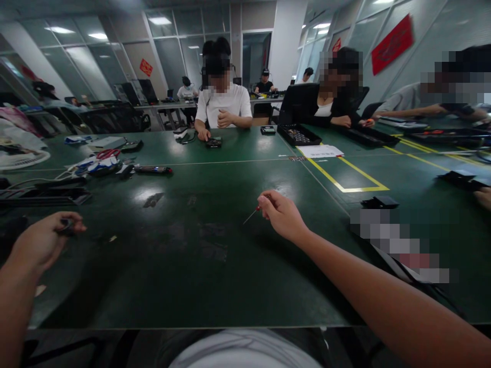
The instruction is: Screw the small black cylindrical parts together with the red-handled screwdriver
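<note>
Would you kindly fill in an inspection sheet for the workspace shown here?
Surface: green tabletop with a dark patch and yellow tape.
Job's things: thin tool with a red part; small dark object, details unclear.
Clutter: mixed heap at left, beside a pen-like tool.
Hands: right hand holds the thin tool; left hand holds the small dark object.
Cables: pale cables near a black tray at left.
Surroundings: person in white shirt opposite; red decoration on the right-hand wall.

L hand point(40, 239): grips sm. dk. obj. point(66, 227)
R hand point(283, 213): holds thin tool point(251, 215), angled down-L
Table point(164, 291): grn., w/ yel. tape point(362, 190)
Opp.: person point(226, 105), wht. tee point(242, 99)
</note>
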Action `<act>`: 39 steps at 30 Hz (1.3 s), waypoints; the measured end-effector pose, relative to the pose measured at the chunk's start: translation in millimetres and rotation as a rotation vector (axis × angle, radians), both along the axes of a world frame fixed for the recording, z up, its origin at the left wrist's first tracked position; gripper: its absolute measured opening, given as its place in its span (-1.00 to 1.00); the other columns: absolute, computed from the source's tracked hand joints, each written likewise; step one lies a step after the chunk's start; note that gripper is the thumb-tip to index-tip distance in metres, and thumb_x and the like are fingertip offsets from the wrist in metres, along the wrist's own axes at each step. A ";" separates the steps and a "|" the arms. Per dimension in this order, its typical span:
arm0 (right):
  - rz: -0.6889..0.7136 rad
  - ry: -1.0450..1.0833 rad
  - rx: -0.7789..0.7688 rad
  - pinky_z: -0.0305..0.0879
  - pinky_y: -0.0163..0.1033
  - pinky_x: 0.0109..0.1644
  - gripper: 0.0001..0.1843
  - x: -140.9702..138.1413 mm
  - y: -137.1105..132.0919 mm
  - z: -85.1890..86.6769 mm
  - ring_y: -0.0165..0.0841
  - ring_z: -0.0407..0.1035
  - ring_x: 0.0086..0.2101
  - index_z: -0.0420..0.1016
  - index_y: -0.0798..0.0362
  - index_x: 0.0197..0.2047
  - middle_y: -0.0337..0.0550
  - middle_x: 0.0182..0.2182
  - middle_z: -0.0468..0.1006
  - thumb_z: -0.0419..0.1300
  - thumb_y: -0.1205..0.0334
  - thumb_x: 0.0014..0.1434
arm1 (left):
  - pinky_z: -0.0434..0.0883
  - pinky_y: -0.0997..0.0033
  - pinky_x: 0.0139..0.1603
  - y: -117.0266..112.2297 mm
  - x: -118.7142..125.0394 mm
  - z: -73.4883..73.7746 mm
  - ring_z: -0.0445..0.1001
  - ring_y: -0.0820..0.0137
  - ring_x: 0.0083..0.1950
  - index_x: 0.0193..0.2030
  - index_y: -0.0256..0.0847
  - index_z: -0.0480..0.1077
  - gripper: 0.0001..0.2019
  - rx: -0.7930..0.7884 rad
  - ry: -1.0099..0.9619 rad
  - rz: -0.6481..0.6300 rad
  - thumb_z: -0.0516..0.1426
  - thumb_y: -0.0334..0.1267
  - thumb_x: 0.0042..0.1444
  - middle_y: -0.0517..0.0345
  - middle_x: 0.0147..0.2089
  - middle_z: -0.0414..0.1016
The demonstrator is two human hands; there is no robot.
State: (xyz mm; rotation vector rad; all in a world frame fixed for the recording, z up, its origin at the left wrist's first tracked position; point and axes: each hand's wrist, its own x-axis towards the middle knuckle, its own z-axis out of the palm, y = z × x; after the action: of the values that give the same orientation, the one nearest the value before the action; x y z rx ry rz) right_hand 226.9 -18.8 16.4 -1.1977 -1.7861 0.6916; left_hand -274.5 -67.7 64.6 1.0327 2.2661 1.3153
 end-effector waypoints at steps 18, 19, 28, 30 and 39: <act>-0.089 0.023 0.074 0.20 -0.25 -0.38 -0.68 1.1 -6.8 9.3 -0.39 0.33 -0.50 0.53 0.02 -0.29 -0.28 -0.52 0.47 0.17 -0.05 0.30 | 0.33 0.21 0.00 60.1 285.6 -34.6 0.40 0.22 -0.04 -0.08 -0.17 0.38 -0.72 0.043 0.307 -1.116 0.06 -0.30 0.04 0.06 -0.05 0.46; -0.097 0.011 0.086 0.18 -0.26 -0.40 -0.68 0.6 -8.5 11.2 -0.40 0.31 -0.51 0.52 0.02 -0.33 -0.29 -0.54 0.45 0.19 -0.05 0.28 | 0.34 0.20 0.02 57.5 289.1 -37.4 0.40 0.22 -0.02 -0.03 -0.17 0.36 -0.66 0.027 0.322 -1.107 0.10 -0.34 0.00 0.04 -0.02 0.45; -0.123 0.204 0.167 0.35 -0.24 -0.32 -0.75 1.4 -13.0 9.7 -0.37 0.43 -0.45 0.49 0.01 -0.21 -0.22 -0.45 0.56 0.15 0.01 0.33 | 0.38 0.12 0.12 60.1 283.1 -63.3 0.45 0.20 0.03 -0.05 -0.14 0.45 -0.79 0.047 0.267 -1.146 0.21 -0.24 0.16 0.07 -0.02 0.51; -0.103 0.270 0.152 0.42 -0.21 -0.26 -0.75 1.2 -13.2 9.6 -0.35 0.49 -0.39 0.49 0.01 -0.15 -0.18 -0.39 0.61 0.16 0.02 0.33 | 0.39 0.13 0.14 61.7 280.8 -65.2 0.46 0.20 0.05 0.00 -0.12 0.46 -0.75 0.097 0.226 -1.135 0.22 -0.22 0.17 0.09 0.01 0.52; -0.087 0.145 0.153 0.45 -0.17 -0.20 -0.74 -2.4 -13.3 7.8 -0.30 0.57 -0.32 0.49 0.01 -0.08 -0.16 -0.33 0.66 0.17 0.01 0.33 | 0.37 0.19 0.24 64.0 278.0 -69.6 0.51 0.26 0.08 0.09 -0.10 0.47 -0.66 0.171 0.101 -1.166 0.27 -0.23 0.16 0.13 0.05 0.57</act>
State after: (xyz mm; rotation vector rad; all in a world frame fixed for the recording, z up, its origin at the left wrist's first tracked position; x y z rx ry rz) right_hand 224.5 -32.1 24.2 -1.0878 -1.6262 0.5669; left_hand 3.5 -3.6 -4.9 2.0282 1.1319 0.8939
